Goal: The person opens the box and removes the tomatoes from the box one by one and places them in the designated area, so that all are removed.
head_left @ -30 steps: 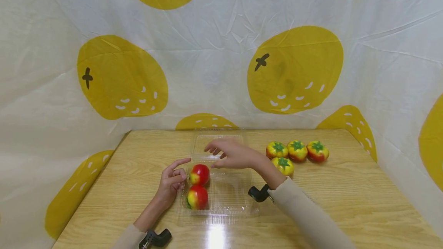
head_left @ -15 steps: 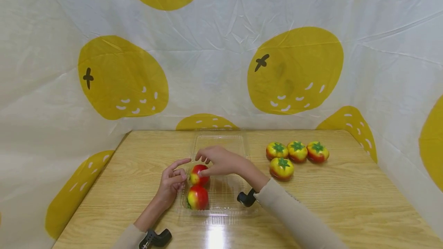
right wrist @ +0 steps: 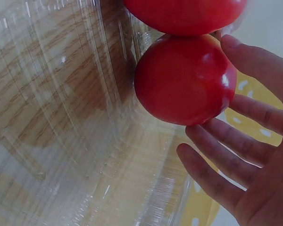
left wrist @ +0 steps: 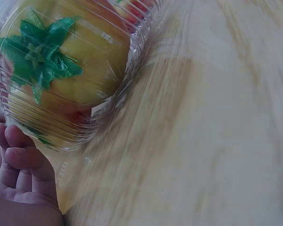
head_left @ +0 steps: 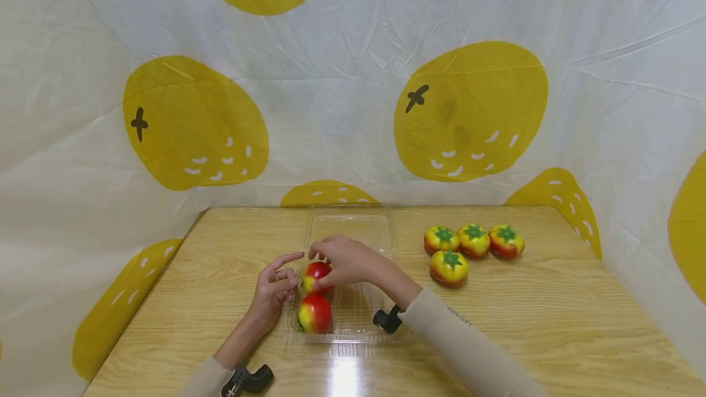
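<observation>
Two toy tomatoes, red and yellow with green leaf tops, lie on their sides in the left part of a clear plastic clamshell box (head_left: 366, 336). My right hand (head_left: 353, 262) holds the far tomato (right wrist: 184, 80), thumb on one side and fingertips on the other. The near tomato (head_left: 315, 315) sits against it. My left hand (head_left: 268, 296) is at the box's left wall, index finger extended and the other fingers loosely bent. In the left wrist view, its fingertips (left wrist: 21, 157) are right at the ribbed plastic, beside a green leaf top (left wrist: 40, 54).
The box's clear lid (head_left: 350, 225) lies folded back behind it. Several more toy tomatoes (head_left: 473, 241) stand leaf side up on the wooden table (head_left: 551, 323) at the right. A pale cloth (head_left: 331, 109) with yellow fruit prints hangs behind the table.
My right hand has moved left and slightly toward me, from over the box's middle onto the far tomato, and its fingers have closed around it. The left hand has stayed put.
</observation>
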A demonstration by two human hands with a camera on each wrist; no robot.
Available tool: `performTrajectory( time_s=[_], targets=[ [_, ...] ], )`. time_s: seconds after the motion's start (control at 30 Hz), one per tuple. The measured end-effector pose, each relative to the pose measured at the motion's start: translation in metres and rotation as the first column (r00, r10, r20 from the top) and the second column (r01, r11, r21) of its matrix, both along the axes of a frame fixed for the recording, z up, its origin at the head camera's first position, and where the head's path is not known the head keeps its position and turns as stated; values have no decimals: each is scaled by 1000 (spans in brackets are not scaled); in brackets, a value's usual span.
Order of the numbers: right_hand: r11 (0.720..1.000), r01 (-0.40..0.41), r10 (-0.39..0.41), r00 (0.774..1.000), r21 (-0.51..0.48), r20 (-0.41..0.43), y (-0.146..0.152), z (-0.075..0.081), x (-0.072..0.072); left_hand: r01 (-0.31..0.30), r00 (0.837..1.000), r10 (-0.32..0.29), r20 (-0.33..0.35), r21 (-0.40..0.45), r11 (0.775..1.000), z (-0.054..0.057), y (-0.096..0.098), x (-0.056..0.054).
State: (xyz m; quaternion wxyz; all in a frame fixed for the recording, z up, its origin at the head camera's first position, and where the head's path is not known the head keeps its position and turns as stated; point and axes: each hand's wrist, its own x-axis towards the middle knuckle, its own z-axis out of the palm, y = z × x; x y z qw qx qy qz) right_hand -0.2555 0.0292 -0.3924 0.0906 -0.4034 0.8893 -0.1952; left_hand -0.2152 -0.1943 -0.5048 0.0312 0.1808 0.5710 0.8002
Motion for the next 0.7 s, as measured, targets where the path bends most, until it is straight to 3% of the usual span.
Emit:
performTrajectory(
  time_s=[0.3, 0.7],
  targets=[
    [995, 34, -25, 995, 91, -99, -4, -3, 3, 8, 1000, -8, -4, -3, 1000, -1, -1, 0],
    [996, 33, -26, 996, 86, -84, -2, -2, 2, 5, 1000, -5, 5, -3, 1000, -2, -1, -1]
  ],
)
